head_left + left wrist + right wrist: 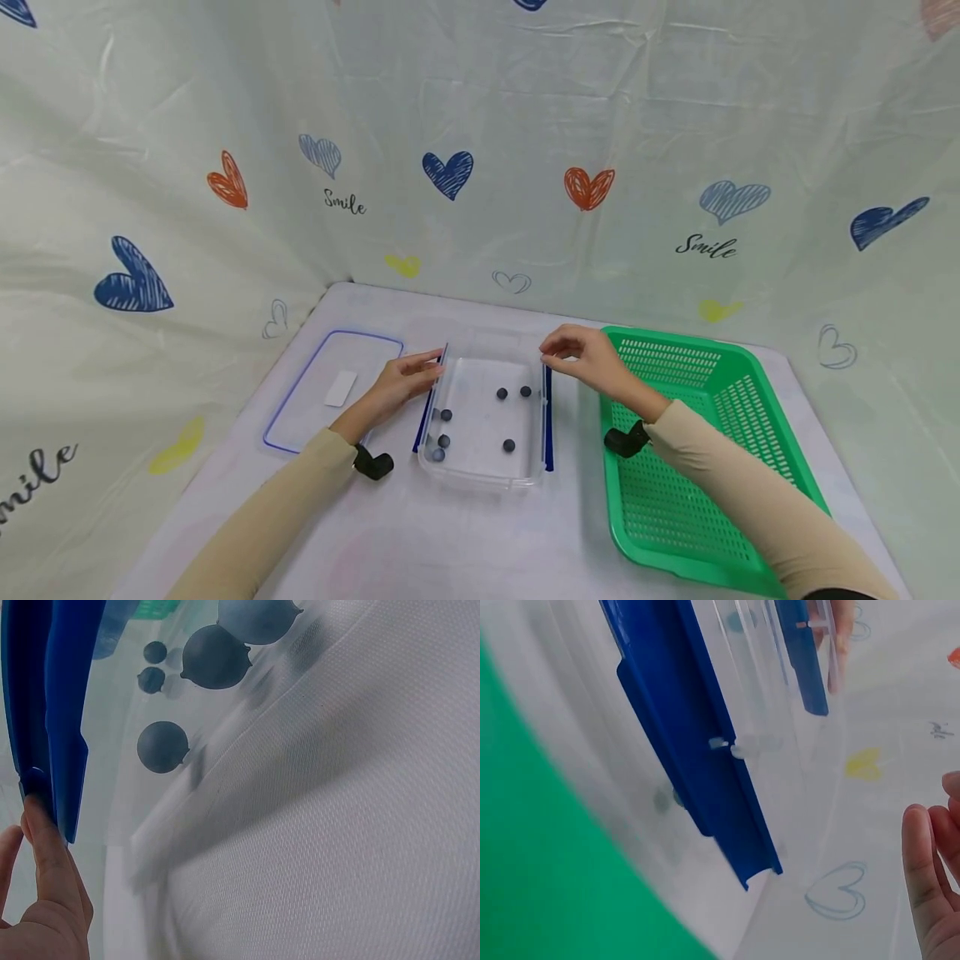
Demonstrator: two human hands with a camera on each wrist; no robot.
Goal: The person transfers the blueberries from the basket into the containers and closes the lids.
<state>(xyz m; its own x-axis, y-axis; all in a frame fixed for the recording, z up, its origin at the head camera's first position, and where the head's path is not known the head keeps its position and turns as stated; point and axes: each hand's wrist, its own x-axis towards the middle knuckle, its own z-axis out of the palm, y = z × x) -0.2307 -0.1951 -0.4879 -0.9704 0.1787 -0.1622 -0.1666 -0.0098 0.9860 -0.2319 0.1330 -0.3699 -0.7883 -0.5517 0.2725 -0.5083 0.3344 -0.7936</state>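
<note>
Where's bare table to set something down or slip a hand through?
Widest: the table in front of the clear box. Narrower: the strip between it and the green basket, nearer than the right hand. Crowded: the box's left side, with the left hand at it, the lid beyond, three dark balls along the inside.

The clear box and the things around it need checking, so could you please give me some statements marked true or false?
1. Six dark balls lie in the clear box. True.
2. In the head view, the green basket stands left of the box. False: it stands to the right.
3. The blue-rimmed lid lies off the box. True.
4. The left hand pinches a ball. False: its fingers are at the blue latch.
5. The right hand is near the box's right edge. True.
</note>
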